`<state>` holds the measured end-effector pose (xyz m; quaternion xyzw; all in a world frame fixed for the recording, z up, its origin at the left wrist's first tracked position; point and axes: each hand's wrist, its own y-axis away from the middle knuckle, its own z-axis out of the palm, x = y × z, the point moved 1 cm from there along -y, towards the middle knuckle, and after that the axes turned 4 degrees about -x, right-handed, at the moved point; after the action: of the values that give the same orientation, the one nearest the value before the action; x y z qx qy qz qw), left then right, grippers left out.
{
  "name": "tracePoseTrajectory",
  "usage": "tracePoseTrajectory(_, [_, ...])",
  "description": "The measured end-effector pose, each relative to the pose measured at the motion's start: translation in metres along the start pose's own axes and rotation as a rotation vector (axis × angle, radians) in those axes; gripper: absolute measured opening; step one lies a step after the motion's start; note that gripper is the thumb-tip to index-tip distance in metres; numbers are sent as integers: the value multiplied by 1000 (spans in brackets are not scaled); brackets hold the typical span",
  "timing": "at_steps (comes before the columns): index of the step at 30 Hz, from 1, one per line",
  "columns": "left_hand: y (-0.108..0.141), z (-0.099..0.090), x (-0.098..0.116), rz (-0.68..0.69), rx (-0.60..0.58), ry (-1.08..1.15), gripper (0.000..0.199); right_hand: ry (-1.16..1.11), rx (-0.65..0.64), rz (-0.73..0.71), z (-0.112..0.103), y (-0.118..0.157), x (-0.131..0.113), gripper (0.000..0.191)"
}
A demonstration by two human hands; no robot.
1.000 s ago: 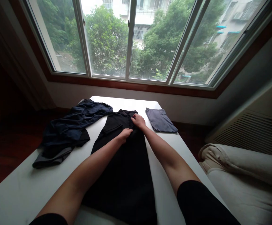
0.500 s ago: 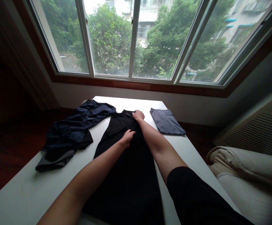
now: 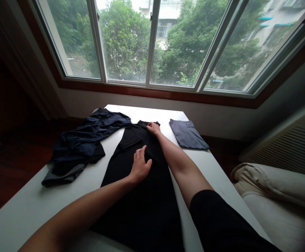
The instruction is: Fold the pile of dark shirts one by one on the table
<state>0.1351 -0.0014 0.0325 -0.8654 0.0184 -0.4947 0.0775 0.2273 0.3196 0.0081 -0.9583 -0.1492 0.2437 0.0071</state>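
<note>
A long black short-sleeved garment (image 3: 141, 199) lies spread lengthwise on the white table (image 3: 28, 206), its collar toward the window. My right hand (image 3: 153, 128) is closed on the cloth beside the collar, at the far end. Nearer to me, my left hand (image 3: 140, 164) is held over the garment's middle with fingers apart and nothing in them. Whether its fingertips touch the cloth I cannot tell. One sleeve lies folded over on the left side. The lower end of the garment runs into dark shadow close to my body.
Dark blue and black clothes (image 3: 86, 136) lie in a loose heap along the table's left edge. A folded grey-blue garment (image 3: 187, 134) rests at the far right corner. Past the table are a wide window (image 3: 148, 52), a slatted cover (image 3: 294, 140) and rolled beige bedding (image 3: 275, 182).
My left hand has let go of the black cloth, opened and drawn back slightly toward me. My right hand stays near the collar, shifted a little left. The view has tilted slightly.
</note>
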Motion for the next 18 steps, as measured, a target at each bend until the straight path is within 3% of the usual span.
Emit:
tracePoseTrajectory(4, [62, -17, 14, 281, -241, -375, 48, 62, -49, -103, 0, 16, 2, 30])
tracePoseTrajectory(6, [85, -24, 15, 320, -346, -518, 52, 97, -65, -119, 3, 24, 5, 39])
tracePoseTrajectory(10, [109, -38, 16, 321, -419, -749, 66, 153, -95, -129, 15, 37, 6, 58])
tracePoseTrajectory(13, [116, -43, 22, 257, -532, -690, 69, 181, -89, -117, 21, 42, 2, 54])
tracePoseTrajectory(18, [127, -45, 38, 109, -738, -211, 62, 192, -17, -95, 21, 49, -7, 34])
